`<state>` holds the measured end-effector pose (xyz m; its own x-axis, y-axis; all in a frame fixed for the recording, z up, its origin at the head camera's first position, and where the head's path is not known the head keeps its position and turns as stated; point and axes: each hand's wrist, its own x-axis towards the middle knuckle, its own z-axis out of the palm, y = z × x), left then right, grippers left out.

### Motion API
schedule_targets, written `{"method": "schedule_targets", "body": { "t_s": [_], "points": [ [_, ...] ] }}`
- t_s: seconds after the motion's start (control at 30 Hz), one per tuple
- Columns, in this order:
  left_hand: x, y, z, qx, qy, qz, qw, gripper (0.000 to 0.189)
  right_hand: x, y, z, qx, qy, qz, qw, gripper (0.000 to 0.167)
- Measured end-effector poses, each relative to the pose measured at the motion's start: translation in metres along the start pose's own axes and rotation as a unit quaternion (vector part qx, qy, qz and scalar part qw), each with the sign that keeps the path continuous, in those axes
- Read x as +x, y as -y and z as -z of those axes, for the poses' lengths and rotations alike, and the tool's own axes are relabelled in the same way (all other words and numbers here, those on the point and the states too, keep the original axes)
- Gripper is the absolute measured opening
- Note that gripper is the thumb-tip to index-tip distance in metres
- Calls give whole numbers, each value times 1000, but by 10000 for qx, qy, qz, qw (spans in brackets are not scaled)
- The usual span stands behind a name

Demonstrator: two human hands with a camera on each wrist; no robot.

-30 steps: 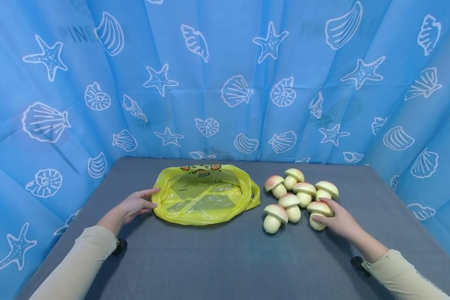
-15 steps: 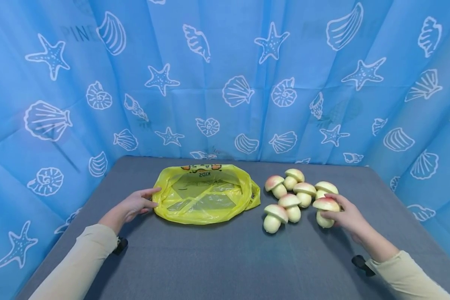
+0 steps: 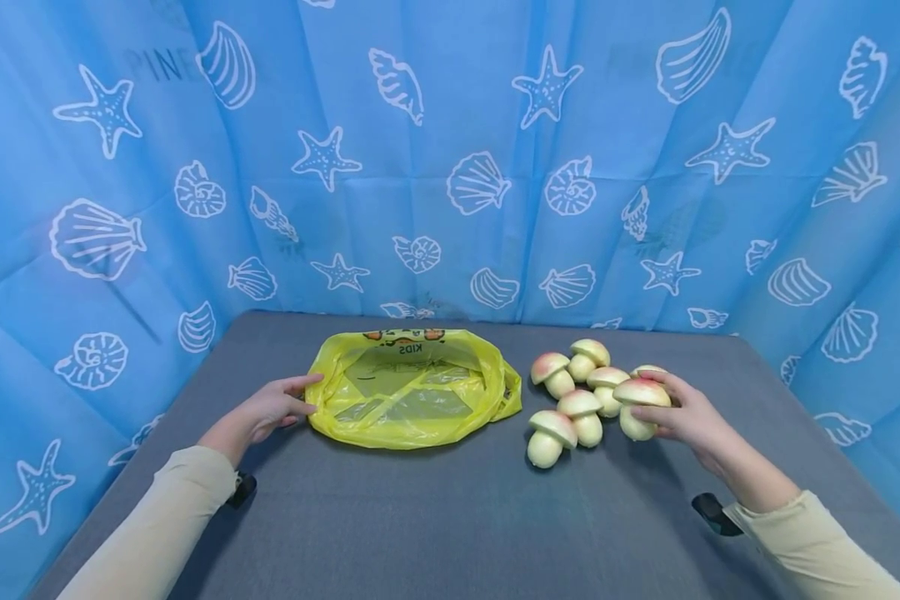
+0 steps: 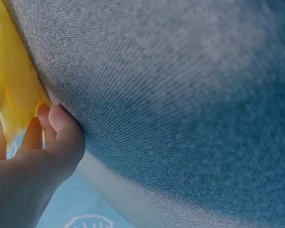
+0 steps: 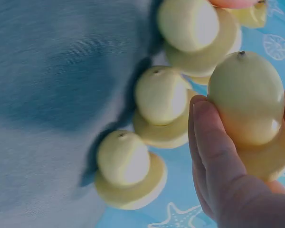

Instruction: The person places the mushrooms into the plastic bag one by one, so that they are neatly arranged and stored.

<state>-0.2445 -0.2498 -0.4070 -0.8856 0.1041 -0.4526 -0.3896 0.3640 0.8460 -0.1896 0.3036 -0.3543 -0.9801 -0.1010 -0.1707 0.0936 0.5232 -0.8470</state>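
My left hand (image 3: pixel 270 411) holds the left rim of a yellow plastic bag (image 3: pixel 420 435), which lies on the table with its mouth spread open. In the left wrist view, fingertips (image 4: pixel 58 115) meet the edge of the bag. My right hand (image 3: pixel 687 421) grips a toy mushroom (image 3: pixel 633 421) with a pink-tinged cap, thumb on one side and fingers on the other. The right wrist view shows its pale rounded stem (image 5: pixel 247 99) between the fingers. Another mushroom (image 3: pixel 647 368) is mostly hidden behind the held one.
Several more toy mushrooms, including the nearest one (image 3: pixel 546 450), stand in a cluster to the right of the bag. A grey cloth covers the table (image 3: pixel 450 525). Behind and beside it hangs a blue curtain (image 3: pixel 450 167) with white shell prints.
My right hand has shifted the gripped mushroom slightly right, then lifted it up and leftward, in front of the rear-right mushroom. My left hand and the bag have stayed in place.
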Motion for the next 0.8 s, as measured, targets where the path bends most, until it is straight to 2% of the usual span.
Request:
{"method": "schedule_targets", "body": {
  "t_s": [0.3,0.57,0.8],
  "points": [
    [0,0,1,138,133,-125,9997,71,6,22,-6,518,291,165,9981,78],
    [1,-2,0,386,-27,-148,9991,69,13,43,-15,635,443,63,9970,78],
    [2,-4,0,453,-91,-175,9988,67,18,57,-24,883,598,180,9941,77]
  ]
}}
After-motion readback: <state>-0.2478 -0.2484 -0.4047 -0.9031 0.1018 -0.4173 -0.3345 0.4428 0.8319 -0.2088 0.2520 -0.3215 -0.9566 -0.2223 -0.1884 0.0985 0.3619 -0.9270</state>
